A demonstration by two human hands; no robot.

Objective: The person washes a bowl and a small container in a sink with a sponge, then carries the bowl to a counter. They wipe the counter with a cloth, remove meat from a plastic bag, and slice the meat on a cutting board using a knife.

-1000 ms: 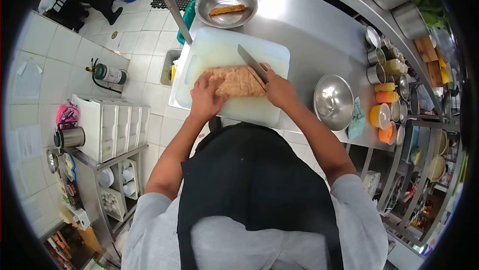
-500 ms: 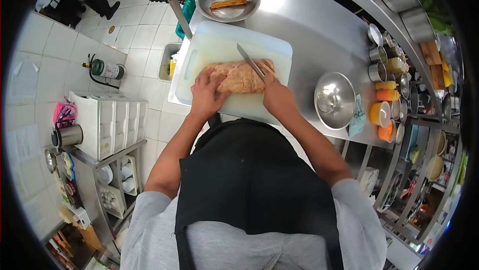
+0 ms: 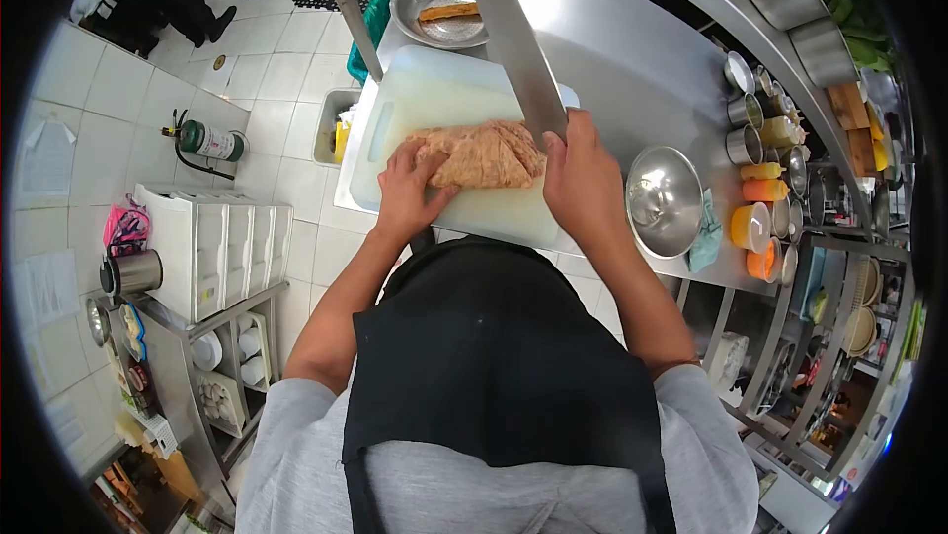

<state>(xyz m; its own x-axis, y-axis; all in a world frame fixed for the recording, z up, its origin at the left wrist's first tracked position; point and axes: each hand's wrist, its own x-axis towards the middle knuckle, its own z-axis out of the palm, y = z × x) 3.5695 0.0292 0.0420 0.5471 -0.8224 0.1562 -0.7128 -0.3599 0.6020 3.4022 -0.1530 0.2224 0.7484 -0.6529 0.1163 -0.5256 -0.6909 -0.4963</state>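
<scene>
A large tan-brown piece of meat, wrinkled on top, lies across the pale cutting board. My left hand holds its left end, fingers over the top and thumb along the near side. In my right hand is a knife with a wide blade, my fist closed round the handle, which is mostly hidden. The blade is raised above the board's right side and points away from me. Its broad face shows, and its tip overlaps a metal bowl in this view. My right thumb is close to the meat's right end.
Behind the board, a metal bowl contains a brown stick-like piece. Another steel bowl and a teal cloth are to the right. Sauce bottles and containers line the counter's right edge.
My right hand has moved right and lifted the knife off the meat, turning its broad face up. My left hand stays on the meat.
</scene>
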